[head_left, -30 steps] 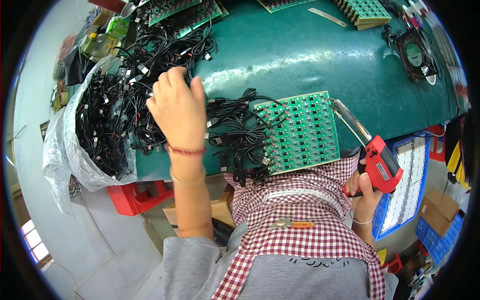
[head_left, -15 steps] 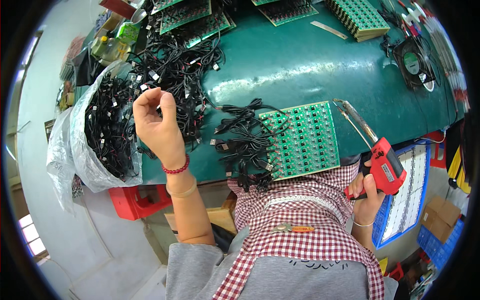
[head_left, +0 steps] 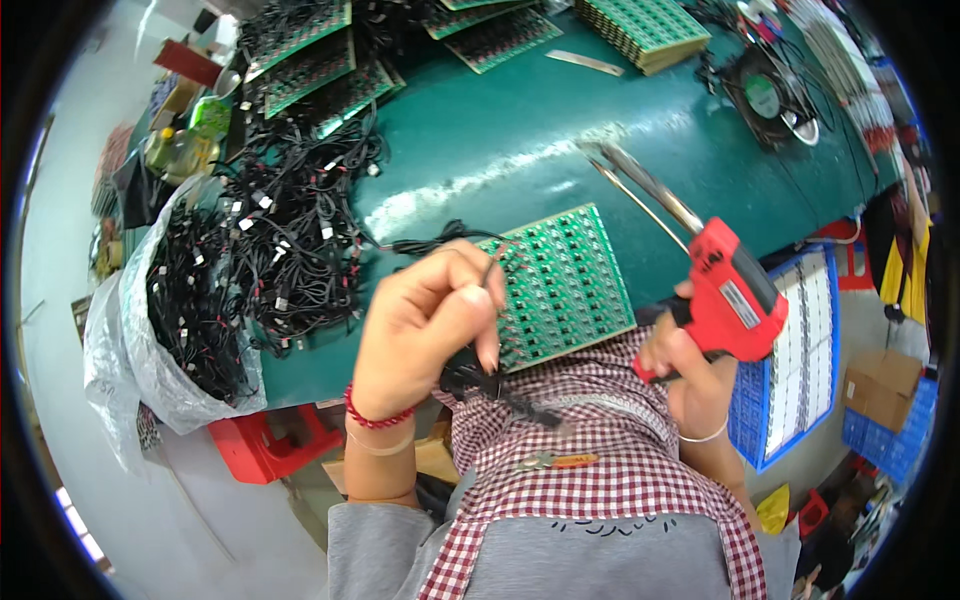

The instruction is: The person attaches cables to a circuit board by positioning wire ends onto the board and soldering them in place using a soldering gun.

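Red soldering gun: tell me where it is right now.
In the head view, the red soldering gun is right of centre, gripped in the right hand, just right of the green circuit-board panel and partly covering the blue-rimmed tray.

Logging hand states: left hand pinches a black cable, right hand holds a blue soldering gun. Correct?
Wrong colour: the soldering gun is mainly red, not blue, as the head view shows. The rest stands: left hand pinches a black cable, right hand holds the gun.

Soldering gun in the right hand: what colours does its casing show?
The soldering gun casing is red with a dark panel, shown best in the head view.
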Available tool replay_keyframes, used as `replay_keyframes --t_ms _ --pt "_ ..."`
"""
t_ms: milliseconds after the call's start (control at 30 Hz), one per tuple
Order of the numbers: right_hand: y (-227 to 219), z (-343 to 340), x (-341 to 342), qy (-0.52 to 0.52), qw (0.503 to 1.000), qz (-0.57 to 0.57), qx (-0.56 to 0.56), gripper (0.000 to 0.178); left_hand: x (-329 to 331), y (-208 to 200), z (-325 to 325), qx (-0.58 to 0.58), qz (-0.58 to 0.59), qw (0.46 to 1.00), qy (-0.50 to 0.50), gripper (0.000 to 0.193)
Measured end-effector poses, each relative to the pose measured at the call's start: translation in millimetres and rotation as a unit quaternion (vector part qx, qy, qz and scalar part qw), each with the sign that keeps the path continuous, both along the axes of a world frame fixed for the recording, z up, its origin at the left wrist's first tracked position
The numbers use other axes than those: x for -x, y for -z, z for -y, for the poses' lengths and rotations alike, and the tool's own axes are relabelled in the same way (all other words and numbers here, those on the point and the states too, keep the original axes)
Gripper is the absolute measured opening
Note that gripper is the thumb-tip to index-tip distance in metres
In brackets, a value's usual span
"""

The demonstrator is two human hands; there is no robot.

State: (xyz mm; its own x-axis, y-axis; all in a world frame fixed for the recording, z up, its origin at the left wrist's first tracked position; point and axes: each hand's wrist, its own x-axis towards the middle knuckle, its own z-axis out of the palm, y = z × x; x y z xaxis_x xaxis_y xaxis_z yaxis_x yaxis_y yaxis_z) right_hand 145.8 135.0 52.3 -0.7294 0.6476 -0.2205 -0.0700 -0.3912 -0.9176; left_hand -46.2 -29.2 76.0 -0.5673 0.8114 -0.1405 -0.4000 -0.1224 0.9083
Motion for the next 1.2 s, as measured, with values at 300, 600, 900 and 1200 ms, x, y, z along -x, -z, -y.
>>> replay_keyframes --t_ms 300,600,900,1200 --pt "-3.1 6.8 32.5 -0.124 0.990 0.041 -0.053 0.016 -45.9 21.7 -18.5 0.127 -0.034 0.987 0.096 0.013" --pt "0.4 10.6 28.8 -0.113 0.990 0.069 -0.044 0.012 -63.7 35.4 -19.4 0.164 -0.190 0.967 0.038 0.008" --pt "6.3 13.6 30.3 -0.125 0.984 0.095 -0.089 0.012 -66.8 32.2 -19.1 0.186 -0.309 0.932 -0.040 0.009" --pt "15.3 20.9 33.4 -0.149 0.979 0.114 -0.085 0.011 -70.1 35.5 -25.7 0.191 -0.464 0.859 -0.102 0.015"
